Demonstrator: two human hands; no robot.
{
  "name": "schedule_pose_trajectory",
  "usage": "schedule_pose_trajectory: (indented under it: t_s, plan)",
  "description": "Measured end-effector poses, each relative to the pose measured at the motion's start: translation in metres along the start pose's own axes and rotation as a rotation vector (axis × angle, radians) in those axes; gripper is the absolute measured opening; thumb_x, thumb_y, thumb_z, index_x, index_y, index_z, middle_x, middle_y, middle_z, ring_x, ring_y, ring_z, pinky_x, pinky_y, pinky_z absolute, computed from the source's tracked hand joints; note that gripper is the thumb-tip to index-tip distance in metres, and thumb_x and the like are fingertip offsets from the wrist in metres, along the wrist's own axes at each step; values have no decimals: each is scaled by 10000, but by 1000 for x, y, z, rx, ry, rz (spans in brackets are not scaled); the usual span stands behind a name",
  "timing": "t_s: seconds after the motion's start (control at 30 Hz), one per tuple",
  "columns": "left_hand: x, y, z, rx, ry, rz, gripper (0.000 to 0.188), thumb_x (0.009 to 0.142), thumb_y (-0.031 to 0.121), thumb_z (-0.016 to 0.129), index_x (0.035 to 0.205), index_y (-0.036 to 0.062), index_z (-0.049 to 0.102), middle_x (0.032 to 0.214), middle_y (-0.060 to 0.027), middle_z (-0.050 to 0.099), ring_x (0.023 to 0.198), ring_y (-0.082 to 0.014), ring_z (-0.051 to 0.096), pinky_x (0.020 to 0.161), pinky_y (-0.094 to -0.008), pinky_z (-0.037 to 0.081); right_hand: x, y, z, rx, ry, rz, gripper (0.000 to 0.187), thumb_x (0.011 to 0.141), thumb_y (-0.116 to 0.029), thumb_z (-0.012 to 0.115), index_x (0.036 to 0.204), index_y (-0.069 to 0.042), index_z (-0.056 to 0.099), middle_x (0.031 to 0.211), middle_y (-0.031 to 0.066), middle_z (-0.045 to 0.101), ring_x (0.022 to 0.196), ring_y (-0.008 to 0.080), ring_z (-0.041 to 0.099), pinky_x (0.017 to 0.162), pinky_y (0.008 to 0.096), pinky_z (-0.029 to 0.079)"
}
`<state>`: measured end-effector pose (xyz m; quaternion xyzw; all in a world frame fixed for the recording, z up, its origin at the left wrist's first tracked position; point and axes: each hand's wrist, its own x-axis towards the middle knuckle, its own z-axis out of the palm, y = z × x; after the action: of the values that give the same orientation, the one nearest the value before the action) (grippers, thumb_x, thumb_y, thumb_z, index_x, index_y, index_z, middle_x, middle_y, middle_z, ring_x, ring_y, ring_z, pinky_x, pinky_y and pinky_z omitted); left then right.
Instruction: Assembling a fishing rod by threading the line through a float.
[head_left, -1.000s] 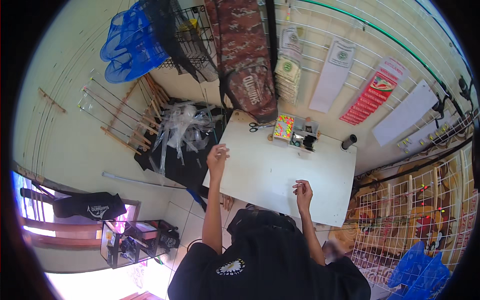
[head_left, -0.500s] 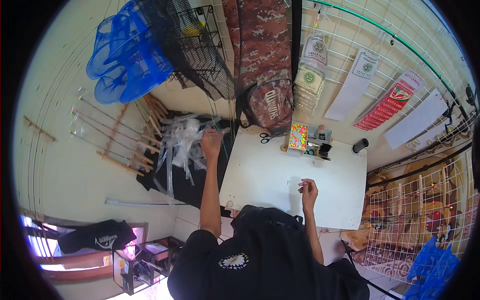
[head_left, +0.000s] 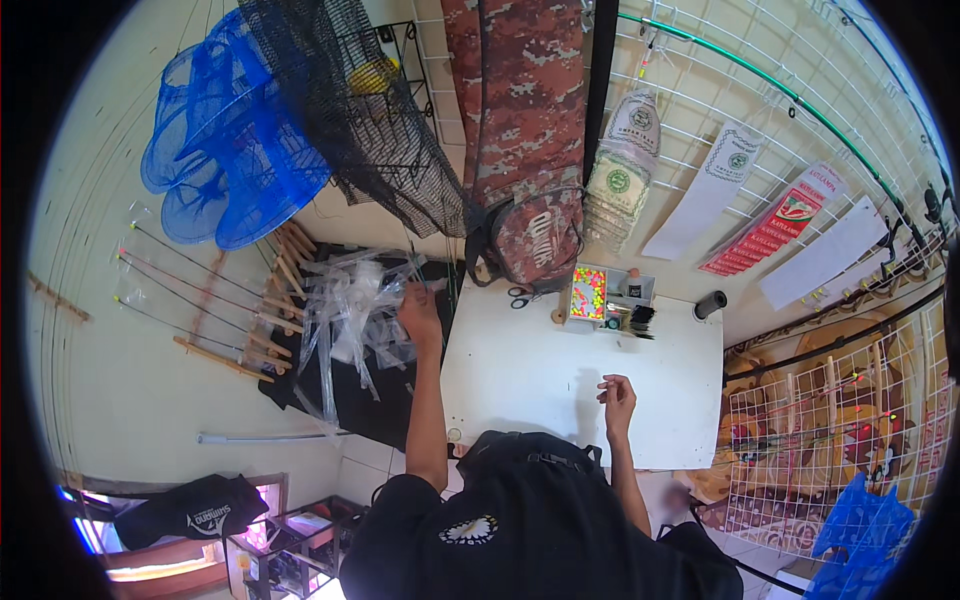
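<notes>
At the left, a tangled heap of clear plastic strips or sleeves (head_left: 345, 305) lies on a black cloth (head_left: 385, 400). My left hand (head_left: 418, 315) is at the right edge of this heap, fingers bent among the plastic; what they grip, if anything, is hidden. Over the white tabletop (head_left: 520, 390), my right hand (head_left: 618, 398) hovers with thumb and fingertips drawn together, pointing left. Anything between those fingertips is too small to make out. A faint shadow of this hand falls on the table beside it.
At the table's back stand a grey divided box (head_left: 640, 285) with bright little beads (head_left: 587, 293), scissors (head_left: 519, 297) and a dark cylinder (head_left: 710, 304). A camouflage bag (head_left: 540, 235) and blue nets (head_left: 225, 140) hang above. Wooden-handled rods (head_left: 225, 362) line the left wall; wire grids (head_left: 800, 450) stand right.
The view has shifted, so the table and heap sit slightly lower and further left. My left fingers have changed their bend at the plastic. My right hand keeps its pinched pose.
</notes>
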<state>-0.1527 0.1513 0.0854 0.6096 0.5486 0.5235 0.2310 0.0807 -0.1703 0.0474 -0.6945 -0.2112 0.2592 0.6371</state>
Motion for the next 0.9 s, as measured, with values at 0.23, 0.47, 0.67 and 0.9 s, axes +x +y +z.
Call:
schedule_pose_trajectory:
  t_s: [0.23,0.47,0.67,0.9]
  plan:
    - [-11,-24,-19,-8,4,38,106,856,75,676,917,-4,641,767,-101,705,641,-121,656,573,-247,512,-8,-8,21,-17,-87,24,158,990,-122,489,980,-13,603,791,59,638,624,84,555,581,223,460]
    - [-19,-14,-32,-1,24,12,111,929,91,581,941,-15,552,721,-125,658,643,-184,651,593,-303,475,-18,-3,13,-16,-79,35,155,982,-91,472,995,-12,604,792,69,645,648,97,580,589,238,483]
    - [-27,-31,-31,-222,-101,-51,137,972,137,532,965,1,553,767,-90,671,660,-142,638,627,-277,505,-28,26,8,-156,-160,24,139,955,-86,496,1041,-42,595,817,83,670,661,127,608,612,265,503]
    - [-44,-69,-23,-283,-418,-109,198,973,164,540,997,-26,589,839,-99,671,711,-140,660,681,-266,542,-51,95,1,-283,-735,561,266,945,-209,559,1094,-4,641,859,96,694,688,133,653,577,248,526]
